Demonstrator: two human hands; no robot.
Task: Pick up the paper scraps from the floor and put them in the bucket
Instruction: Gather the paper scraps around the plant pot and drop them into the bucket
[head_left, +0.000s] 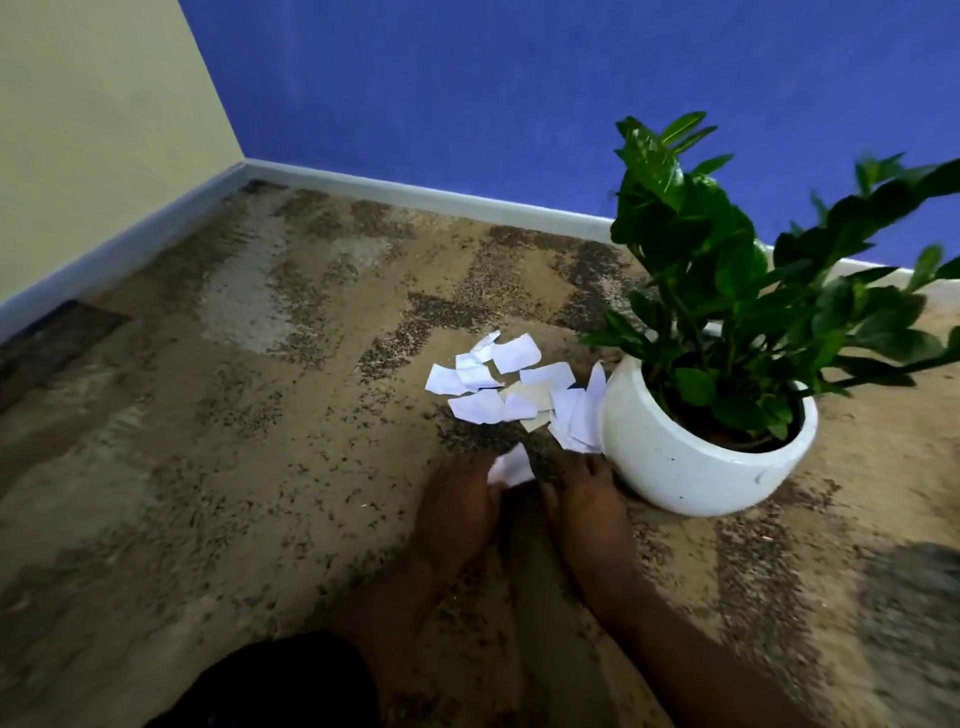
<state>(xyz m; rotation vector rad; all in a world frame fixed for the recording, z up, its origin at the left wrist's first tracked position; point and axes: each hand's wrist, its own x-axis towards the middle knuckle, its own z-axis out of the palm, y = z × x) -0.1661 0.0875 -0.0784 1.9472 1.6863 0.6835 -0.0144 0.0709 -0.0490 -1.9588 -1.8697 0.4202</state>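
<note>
Both hands reach forward, low over the patterned carpet (260, 467). The left hand (457, 509) grasps one white paper scrap (511, 466) at its fingertips. The right hand (587, 499) is just beside it; whether it grips anything, I cannot tell. The other paper scraps (514, 384) lie in a loose pile on the carpet, some touching the white plant pot (691, 457).
</note>
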